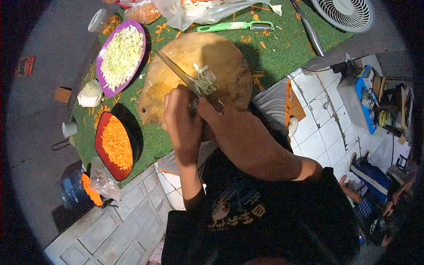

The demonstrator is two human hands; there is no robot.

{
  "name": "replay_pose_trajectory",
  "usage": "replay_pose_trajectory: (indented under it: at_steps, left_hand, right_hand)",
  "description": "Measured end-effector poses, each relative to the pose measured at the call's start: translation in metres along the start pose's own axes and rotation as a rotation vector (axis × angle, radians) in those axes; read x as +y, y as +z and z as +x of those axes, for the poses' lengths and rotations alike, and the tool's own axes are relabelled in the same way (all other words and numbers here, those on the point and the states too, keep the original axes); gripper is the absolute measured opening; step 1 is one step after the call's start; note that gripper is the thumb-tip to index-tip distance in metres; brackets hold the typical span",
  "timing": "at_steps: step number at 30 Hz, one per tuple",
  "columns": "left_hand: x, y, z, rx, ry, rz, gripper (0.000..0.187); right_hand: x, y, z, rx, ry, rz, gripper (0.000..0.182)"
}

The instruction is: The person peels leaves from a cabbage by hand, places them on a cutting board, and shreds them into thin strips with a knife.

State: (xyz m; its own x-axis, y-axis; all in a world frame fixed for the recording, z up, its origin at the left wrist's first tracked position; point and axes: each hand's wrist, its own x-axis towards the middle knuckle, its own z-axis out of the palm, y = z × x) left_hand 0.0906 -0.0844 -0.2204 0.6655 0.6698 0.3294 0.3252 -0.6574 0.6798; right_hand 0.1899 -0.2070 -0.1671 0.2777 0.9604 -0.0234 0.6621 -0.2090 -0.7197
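Note:
A round wooden cutting board (234,57) lies under both my hands. My right hand (205,110) is closed around the handle end of a knife (174,68), whose blade points away to the upper left over the board. Close against it, my left hand (176,108) is curled with fingers bent beside the blade; what it holds is hidden in shadow. Pale shredded cabbage strips (205,81) lie just right of the blade. Left of the board sit a purple plate (107,87) of shredded cabbage (123,57) and a dark red bowl (100,139) of carrot strips (117,143).
A green peeler (225,27) lies beyond the board on green turf-like matting (282,57), among carrot scraps. A cabbage piece (90,93) rests beside the plate. A metal-handled tool (309,33) and white fan (346,13) are at the upper right. Another person (371,181) is at right.

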Motion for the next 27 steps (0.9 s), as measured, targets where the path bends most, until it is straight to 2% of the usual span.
replay_pose_trajectory:
  at_steps: [12, 17, 18, 20, 23, 25, 27]
  left_hand:
    - [0.003, 0.002, -0.002, 0.037, -0.029, -0.034, 0.019]
    - [0.001, -0.003, -0.004, 0.018, -0.027, -0.069, 0.018]
    - [0.0, -0.004, -0.004, 0.007, 0.024, -0.048, 0.019]
    - [0.001, -0.001, -0.004, -0.004, 0.075, -0.029, 0.02]
    - [0.002, 0.003, -0.007, 0.041, 0.043, 0.028, 0.021]
    - [-0.001, 0.005, -0.009, -0.003, -0.064, -0.039, 0.02]
    - [-0.004, 0.007, -0.011, 0.004, -0.075, -0.068, 0.019]
  right_hand:
    - [0.001, 0.01, 0.011, -0.069, 0.036, 0.011, 0.026]
    - [0.009, 0.018, 0.014, 0.145, -0.115, 0.055, 0.026]
    - [0.009, 0.016, 0.012, 0.149, -0.118, 0.052, 0.026]
    - [0.006, 0.011, 0.006, 0.037, -0.03, 0.097, 0.027]
    - [-0.006, 0.006, -0.005, -0.001, 0.054, 0.006, 0.028]
    - [-0.003, 0.008, -0.008, 0.009, 0.033, 0.039, 0.027]
    - [-0.003, 0.009, -0.009, 0.02, 0.015, 0.07, 0.027]
